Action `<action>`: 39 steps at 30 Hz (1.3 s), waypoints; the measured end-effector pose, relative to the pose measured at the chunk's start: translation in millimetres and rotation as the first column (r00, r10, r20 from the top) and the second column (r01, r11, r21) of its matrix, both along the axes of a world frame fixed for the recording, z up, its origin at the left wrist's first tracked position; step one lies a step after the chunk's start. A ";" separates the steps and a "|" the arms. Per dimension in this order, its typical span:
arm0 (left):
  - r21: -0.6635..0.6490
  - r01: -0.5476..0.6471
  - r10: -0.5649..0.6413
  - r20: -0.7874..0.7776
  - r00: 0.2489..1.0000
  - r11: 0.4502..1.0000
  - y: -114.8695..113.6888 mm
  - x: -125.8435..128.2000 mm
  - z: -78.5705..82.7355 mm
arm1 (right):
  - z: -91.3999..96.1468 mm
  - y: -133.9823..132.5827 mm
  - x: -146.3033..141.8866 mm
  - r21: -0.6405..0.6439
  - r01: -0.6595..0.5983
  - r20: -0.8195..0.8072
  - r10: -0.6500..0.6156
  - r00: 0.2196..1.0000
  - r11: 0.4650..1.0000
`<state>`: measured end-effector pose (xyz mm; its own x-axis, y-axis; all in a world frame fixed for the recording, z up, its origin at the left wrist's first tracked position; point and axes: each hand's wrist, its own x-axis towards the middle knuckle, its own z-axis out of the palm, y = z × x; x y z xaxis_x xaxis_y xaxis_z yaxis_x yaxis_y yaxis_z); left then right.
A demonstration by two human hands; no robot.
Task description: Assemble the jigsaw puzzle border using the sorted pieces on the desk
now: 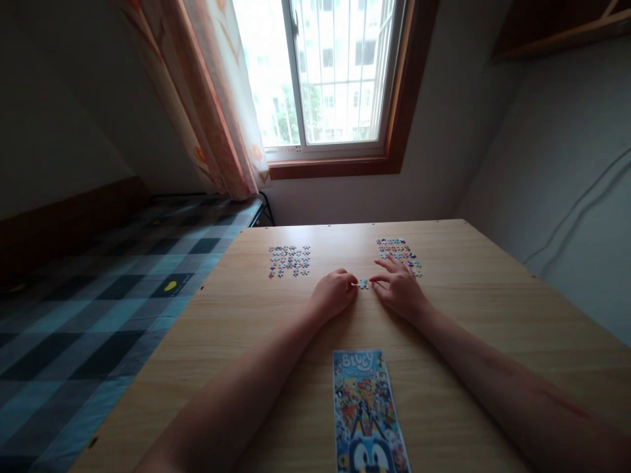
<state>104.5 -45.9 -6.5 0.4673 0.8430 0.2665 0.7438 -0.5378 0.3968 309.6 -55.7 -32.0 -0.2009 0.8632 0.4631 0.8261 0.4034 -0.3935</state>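
A small light-blue jigsaw puzzle piece [363,284], perhaps two joined ones, lies flat on the wooden table between my hands. My left hand [336,291] rests on the tabletop with its fingers curled together, the tips pinched at the piece's left edge. From the other side, my right hand [401,289] reaches in with spread fingers; its thumb and index tips are close to the right edge, and whether they touch it I cannot tell. Behind the right hand, rows of loose puzzle pieces [392,248] are partly hidden by its fingers. Another group of puzzle pieces [290,261] lies in rows farther left.
A Bluey picture sheet [367,410] lies on the wooden table [266,328] between my forearms. To the left is a bed with a checked cover [123,295]. Beyond the table are a window [335,79] and an orange-patterned curtain [211,98]. A cable [582,197] runs along the right wall.
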 end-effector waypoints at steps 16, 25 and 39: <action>-0.001 -0.031 0.031 -0.028 0.999 1.000 -2.2 2.0 -0.9 | -1.9 0.5 -2.2 -0.015 0.008 0.043 -0.007 0.999 1.000; 0.011 -0.029 0.030 -0.144 0.989 1.000 -6.1 1.3 4.5 | -3.5 2.0 0.7 -0.003 0.008 0.054 -0.008 0.999 1.000; 0.071 -0.396 0.380 -0.476 0.793 0.916 -20.7 -4.2 9.2 | -5.0 4.9 4.1 0.046 -0.022 -0.015 0.022 1.000 0.999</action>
<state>100.3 -66.6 2.7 0.1602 0.9845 0.0713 0.9865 -0.1573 -0.0444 313.7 -50.9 -37.0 -0.2120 0.8364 0.5054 0.8106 0.4394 -0.3872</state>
